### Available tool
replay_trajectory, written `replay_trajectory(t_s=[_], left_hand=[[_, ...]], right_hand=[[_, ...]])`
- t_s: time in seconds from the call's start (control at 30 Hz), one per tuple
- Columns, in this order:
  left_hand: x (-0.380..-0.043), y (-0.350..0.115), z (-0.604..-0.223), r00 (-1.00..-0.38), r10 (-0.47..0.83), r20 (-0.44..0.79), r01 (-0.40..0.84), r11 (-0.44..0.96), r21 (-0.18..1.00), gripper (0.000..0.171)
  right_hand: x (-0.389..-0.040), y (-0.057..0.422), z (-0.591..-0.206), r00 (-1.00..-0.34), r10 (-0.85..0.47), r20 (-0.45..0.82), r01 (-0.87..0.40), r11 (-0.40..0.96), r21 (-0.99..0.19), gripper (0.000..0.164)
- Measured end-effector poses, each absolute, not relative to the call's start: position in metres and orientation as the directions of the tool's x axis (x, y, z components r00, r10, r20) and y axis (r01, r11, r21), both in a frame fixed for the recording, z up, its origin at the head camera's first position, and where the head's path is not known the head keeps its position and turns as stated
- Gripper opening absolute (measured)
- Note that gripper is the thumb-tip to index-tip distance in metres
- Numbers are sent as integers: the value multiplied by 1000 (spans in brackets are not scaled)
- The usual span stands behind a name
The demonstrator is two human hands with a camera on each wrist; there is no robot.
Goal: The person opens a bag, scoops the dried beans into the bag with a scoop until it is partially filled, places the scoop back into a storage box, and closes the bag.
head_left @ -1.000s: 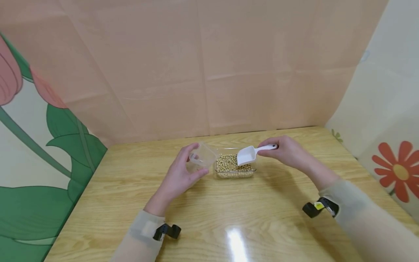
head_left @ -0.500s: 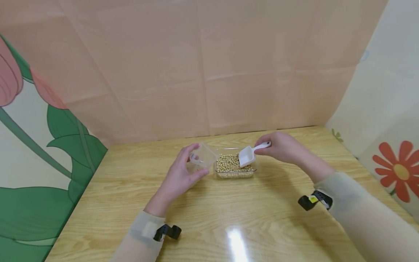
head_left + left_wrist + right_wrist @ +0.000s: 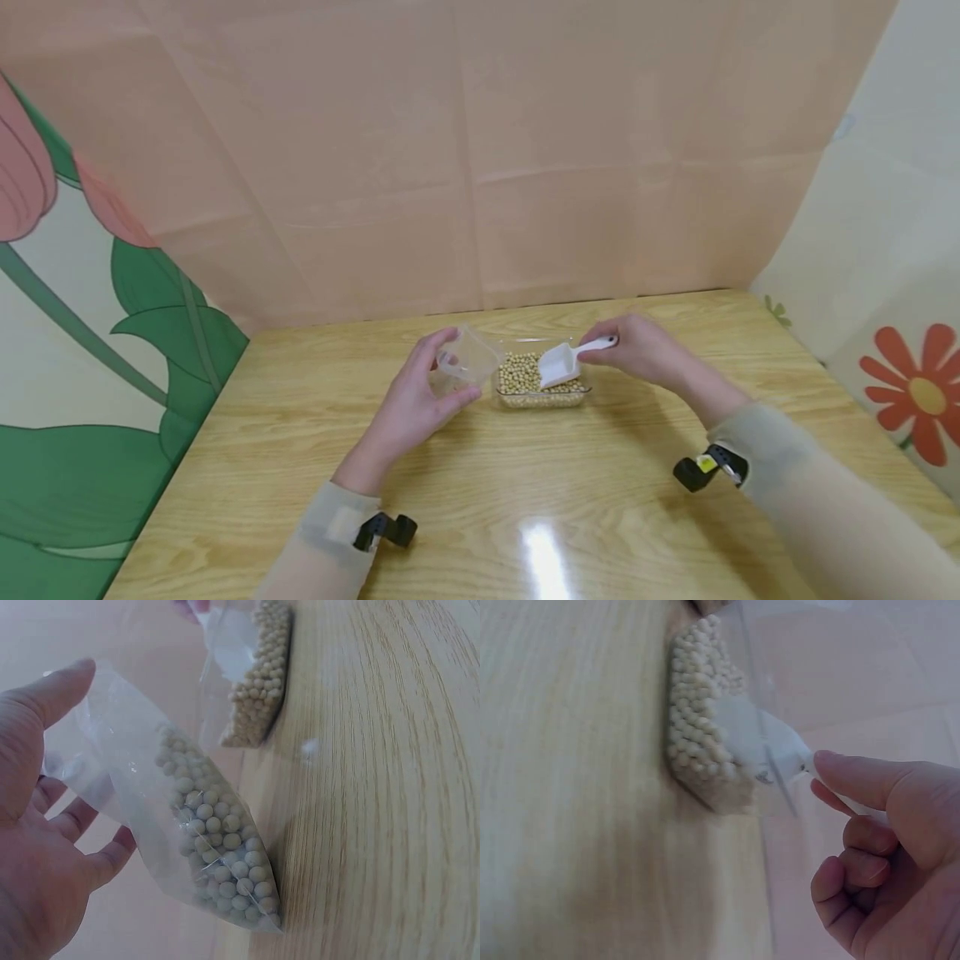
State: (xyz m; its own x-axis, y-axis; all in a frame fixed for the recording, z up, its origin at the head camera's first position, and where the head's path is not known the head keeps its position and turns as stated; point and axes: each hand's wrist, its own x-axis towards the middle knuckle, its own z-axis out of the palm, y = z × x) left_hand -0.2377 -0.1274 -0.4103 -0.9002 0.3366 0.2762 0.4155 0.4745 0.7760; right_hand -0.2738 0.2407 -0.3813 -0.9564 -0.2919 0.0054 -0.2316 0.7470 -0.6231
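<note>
My left hand [image 3: 411, 402] grips a clear plastic container [image 3: 478, 357], tilted, with its thumb and fingers spread around the sides. In the left wrist view, round beige soybeans [image 3: 217, 825] lie in the lower part of that container. Beside it on the table stands a clear rectangular box [image 3: 543, 394] holding more soybeans [image 3: 516, 375]. My right hand [image 3: 636, 348] pinches the handle of a white scoop [image 3: 558, 367] between thumb and index finger, other fingers curled. The scoop's blade is inside the box, its front edge at the beans.
A wooden table [image 3: 480, 500] lies beneath both hands. Behind it hangs a pinkish covering [image 3: 465, 167]; painted walls with leaves [image 3: 82, 492] and a red flower [image 3: 926, 396] stand at the sides. Each forearm wears a black wrist camera [image 3: 386, 530].
My right hand has moved slightly left and then down, lowering the scoop against the beans in the box. The left hand and its container have stayed nearly still.
</note>
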Motion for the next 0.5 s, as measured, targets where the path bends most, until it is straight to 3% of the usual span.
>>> replay_trajectory(t_s=[0.5], left_hand=[[-237,-127,-411,-903,334,269,409,478,778,88]], right_hand=[[-273,229,-425,-981,-189,-54,-68,583,-810,40]])
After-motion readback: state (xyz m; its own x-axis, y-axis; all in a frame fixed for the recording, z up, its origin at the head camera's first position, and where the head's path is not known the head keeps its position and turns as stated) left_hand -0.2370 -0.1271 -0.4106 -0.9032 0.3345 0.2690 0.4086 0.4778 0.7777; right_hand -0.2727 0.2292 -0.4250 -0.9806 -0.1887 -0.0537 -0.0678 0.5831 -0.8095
